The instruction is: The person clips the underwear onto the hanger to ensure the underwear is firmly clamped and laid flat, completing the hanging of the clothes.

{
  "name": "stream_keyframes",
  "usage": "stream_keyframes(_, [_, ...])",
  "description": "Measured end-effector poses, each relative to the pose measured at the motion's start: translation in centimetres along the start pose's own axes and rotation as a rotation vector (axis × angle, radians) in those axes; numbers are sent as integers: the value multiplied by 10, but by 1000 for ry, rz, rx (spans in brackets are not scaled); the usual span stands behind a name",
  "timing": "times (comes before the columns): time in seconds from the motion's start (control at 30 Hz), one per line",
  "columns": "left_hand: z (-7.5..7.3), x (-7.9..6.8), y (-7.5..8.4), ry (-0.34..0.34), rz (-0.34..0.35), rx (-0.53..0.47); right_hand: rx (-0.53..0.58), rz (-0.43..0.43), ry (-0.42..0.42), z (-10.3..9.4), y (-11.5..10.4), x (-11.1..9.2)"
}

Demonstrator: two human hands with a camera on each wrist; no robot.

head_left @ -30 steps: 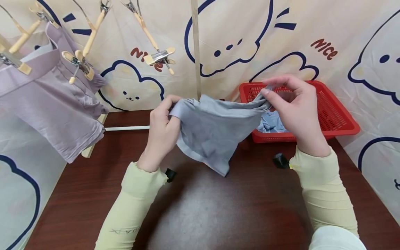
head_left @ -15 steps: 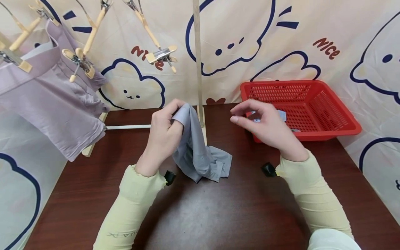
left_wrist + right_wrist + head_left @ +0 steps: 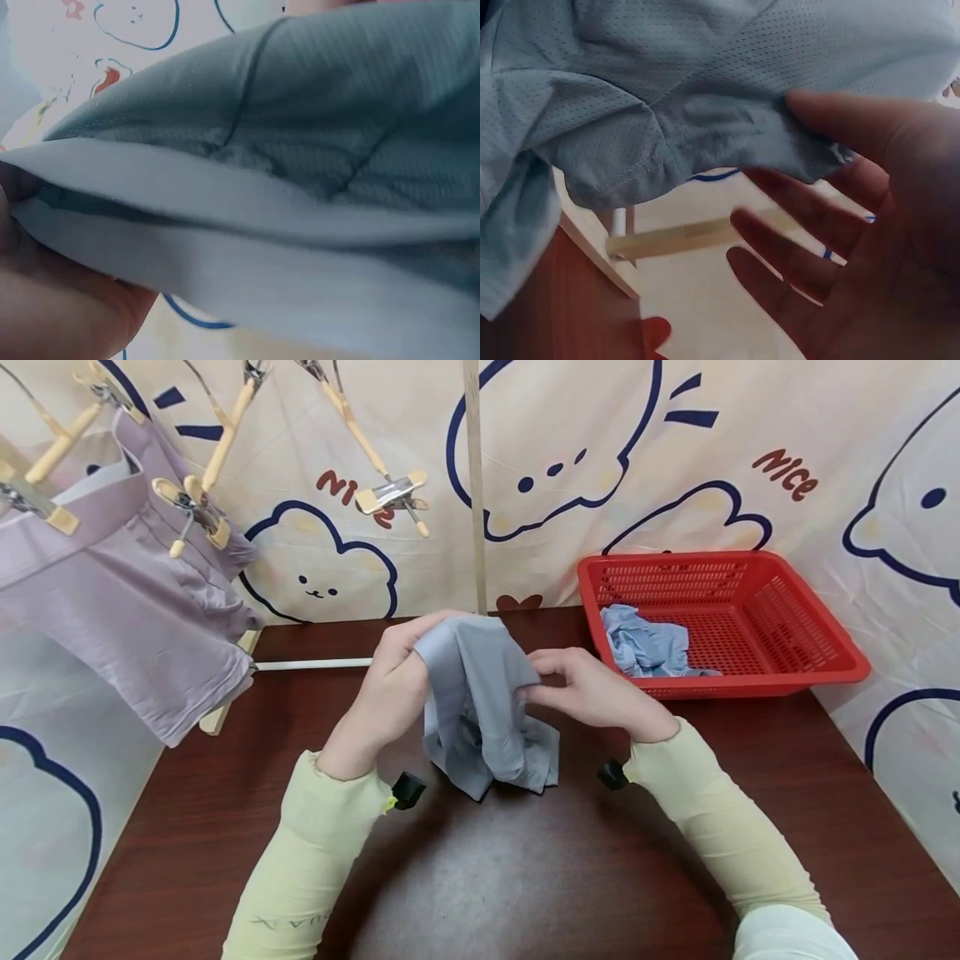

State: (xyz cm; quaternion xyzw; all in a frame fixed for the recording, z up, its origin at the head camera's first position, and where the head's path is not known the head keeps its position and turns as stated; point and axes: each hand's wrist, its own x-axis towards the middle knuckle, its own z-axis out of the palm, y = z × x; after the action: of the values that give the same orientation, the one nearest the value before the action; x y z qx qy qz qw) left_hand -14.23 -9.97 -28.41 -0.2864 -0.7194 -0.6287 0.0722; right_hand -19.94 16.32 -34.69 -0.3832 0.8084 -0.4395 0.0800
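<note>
Grey-blue underpants of fine perforated fabric hang in folds above the table, their lower edges down at the tabletop. My left hand grips them by the smooth waistband at the upper left. In the left wrist view the waistband gapes in two pale layers, with part of the left hand at its end. My right hand pinches the right edge of the cloth. The right wrist view shows the thumb in front of the fabric and the forefinger behind it, the other fingers spread below.
A red plastic basket at the back right holds crumpled light blue cloth. Mauve shorts hang from clips at the left. Another clip dangles nearby. A wooden upright rises behind the hands; a white rod runs low.
My right hand let go of the stretched-out underpants, moved left and down from the basket side, and now pinches their edge again. The cloth dropped into hanging folds. My left hand kept its grip.
</note>
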Motion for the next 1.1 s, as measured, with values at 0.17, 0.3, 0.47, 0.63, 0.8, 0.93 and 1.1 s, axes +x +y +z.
stream_keyframes(0.17, [-9, 4, -3, 68, 61, 3, 3, -3, 138, -22, -7, -6])
stream_keyframes(0.3, [-15, 8, -7, 200, 63, 19, 23, -3, 272, -42, -19, -15])
stream_keyframes(0.47, [-22, 7, -9, 322, 12, 47, 18, 1, 434, -60, -36, -25])
stream_keyframes(0.63, [-26, 5, -8, 358, 28, 65, 66, -45, 569, -66, -53, -30])
stream_keyframes(0.8, [-24, 4, -12, 267, 57, 183, 75, -129, 605, -65, -68, -32])
stream_keyframes(0.93, [-22, 1, -21, 126, 35, 229, 44, -210, 622, -63, -78, -34])
stream_keyframes(1.1, [-12, -2, -31, 22, 43, 312, 69, -178, 666, -61, -84, -34])
